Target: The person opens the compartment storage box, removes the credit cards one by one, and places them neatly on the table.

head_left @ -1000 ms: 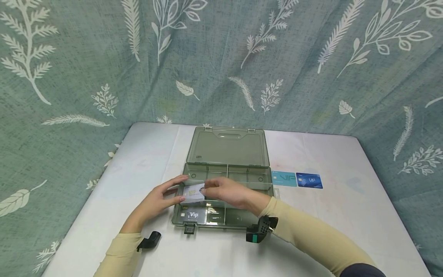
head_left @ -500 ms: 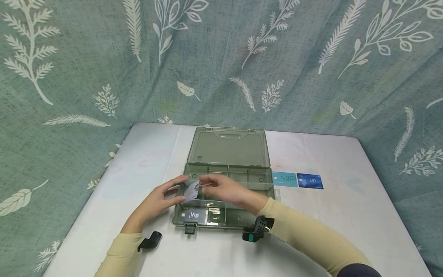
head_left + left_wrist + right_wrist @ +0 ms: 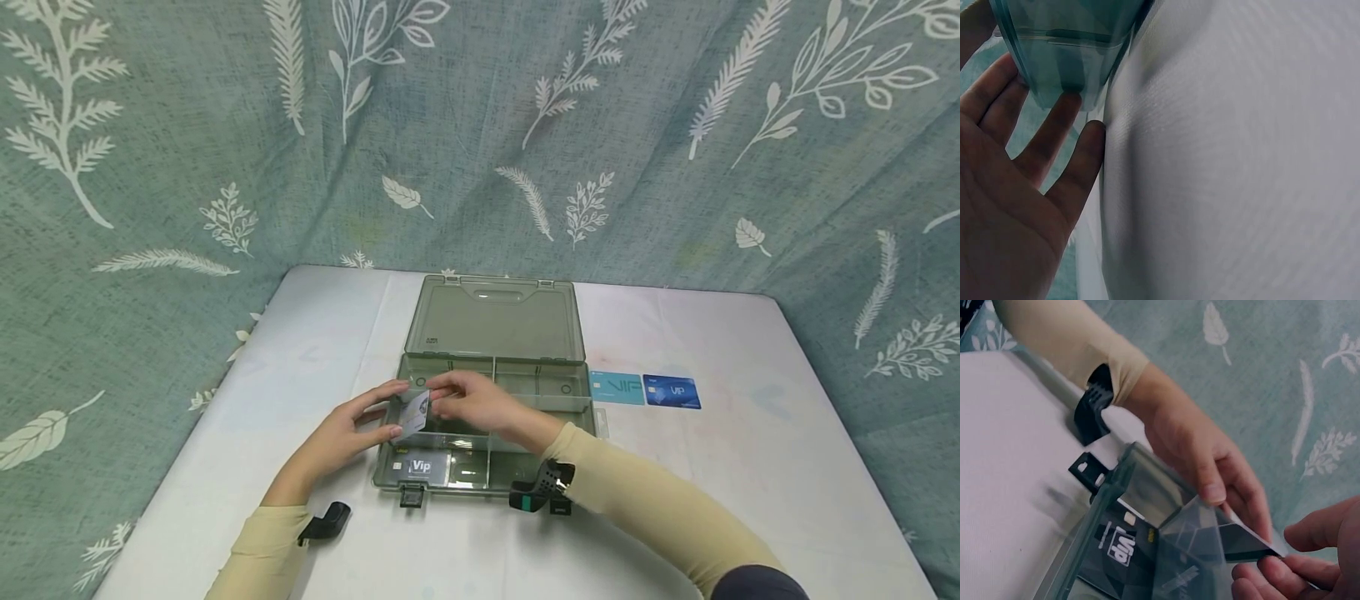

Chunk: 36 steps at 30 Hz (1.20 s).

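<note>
A green translucent compartment box (image 3: pixel 517 483) stands open, lid (image 3: pixel 491 321) folded back. In its middle row at the left, a white card (image 3: pixel 412 417) stands tilted, right end raised. My right hand (image 3: pixel 483 406) is at that raised end, fingers bent; in the right wrist view its fingertips meet the corner of the card (image 3: pixel 1249 542). Whether the thumb presses the card is hard to see. My left hand (image 3: pixel 352 429) spans the box's left side, thumb near the card; the left wrist view shows its spread fingers (image 3: pixel 1063 134) against the wall. A grey "Vip" card (image 3: pixel 420 465) lies in the front-left compartment.
A light-blue VIP card (image 3: pixel 617 387) and a dark-blue VIP card (image 3: pixel 672 392) lie right of the box on the white table (image 3: pixel 712 483). Latches (image 3: pixel 411 497) stick out at the box's front. A leaf-patterned curtain (image 3: pixel 465 150) hangs behind and beside the table.
The white card lay flat one second ago, gold lettering showing; now its right end is tipped up. My right hand and forearm have shifted left. The left hand stays put.
</note>
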### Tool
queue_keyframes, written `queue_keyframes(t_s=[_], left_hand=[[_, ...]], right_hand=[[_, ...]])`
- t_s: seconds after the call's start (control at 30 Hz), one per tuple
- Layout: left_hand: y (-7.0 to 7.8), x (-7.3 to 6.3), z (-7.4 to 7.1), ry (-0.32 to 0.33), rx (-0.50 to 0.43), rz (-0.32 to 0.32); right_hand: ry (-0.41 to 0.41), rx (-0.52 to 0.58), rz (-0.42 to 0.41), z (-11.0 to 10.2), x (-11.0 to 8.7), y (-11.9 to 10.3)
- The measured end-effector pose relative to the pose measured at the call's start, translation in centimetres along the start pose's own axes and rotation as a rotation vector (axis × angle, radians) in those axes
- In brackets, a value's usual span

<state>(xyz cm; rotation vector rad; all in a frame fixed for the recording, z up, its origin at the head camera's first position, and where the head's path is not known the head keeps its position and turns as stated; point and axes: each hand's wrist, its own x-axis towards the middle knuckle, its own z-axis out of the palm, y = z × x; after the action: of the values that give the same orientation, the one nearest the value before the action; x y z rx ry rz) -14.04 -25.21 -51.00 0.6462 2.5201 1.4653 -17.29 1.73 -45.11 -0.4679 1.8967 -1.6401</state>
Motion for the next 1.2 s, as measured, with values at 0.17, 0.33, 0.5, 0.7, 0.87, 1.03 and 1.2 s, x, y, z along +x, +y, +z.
queue_keyframes(t_s=[0.17,0.33,0.5,0.7,0.87,1.03,1.2], left_hand=[[0.0,0.0,-0.1,-0.001,-0.001,-0.010],[0.1,0.0,-0.1,0.004,-0.006,-0.026],[0.1,0.0,-0.1,0.005,-0.005,-0.018],[0.1,0.0,-0.1,0.002,-0.002,-0.007],[0.2,0.0,-0.1,0.003,-0.007,0.007],[0.2,0.0,-0.1,0.005,-0.015,0.011],[0.2,0.0,-0.1,0.002,-0.018,0.005]], right_hand=[[0.012,-0.023,-0.013,0.5,0.5,0.5],[0.032,-0.081,-0.023,0.9,0.9,0.8],[0.045,-0.071,-0.024,1.5,1.2,1.1],[0.070,-0.059,-0.034,1.9,1.4,1.4],[0.068,-0.049,-0.042,1.9,1.3,1.3],[0.064,-0.053,-0.051,1.8,1.2,1.2],[0.068,-0.097,-0.058,1.7,1.0,0.9]])
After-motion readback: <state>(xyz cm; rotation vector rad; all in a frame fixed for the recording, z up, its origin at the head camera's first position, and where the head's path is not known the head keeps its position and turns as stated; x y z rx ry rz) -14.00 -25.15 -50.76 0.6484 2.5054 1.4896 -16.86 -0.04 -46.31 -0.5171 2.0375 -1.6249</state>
